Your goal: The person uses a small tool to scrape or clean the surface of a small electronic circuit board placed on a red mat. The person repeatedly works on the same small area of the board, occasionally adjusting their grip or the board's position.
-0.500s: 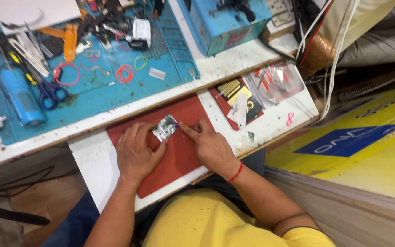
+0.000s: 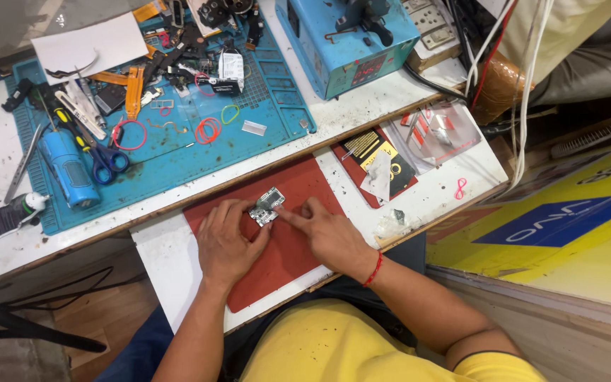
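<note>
Circuit board (image 2: pixel 266 206) near red mat's (image 2: pixel 284 262) top edge, detail too small to read; left hand (image 2: pixel 226 244) pinches its left side, right hand (image 2: pixel 329 237) forefinger presses its right edge, underside hidden.

Circuit board (image 2: pixel 266 206) lies on mat (image 2: pixel 284 262), between both hands.

An electronics repair workshop: a blue work mat (image 2: pixel 178 159) strewn with tweezers, scissors (image 2: pixel 107 159), rubber bands and small parts.
</note>
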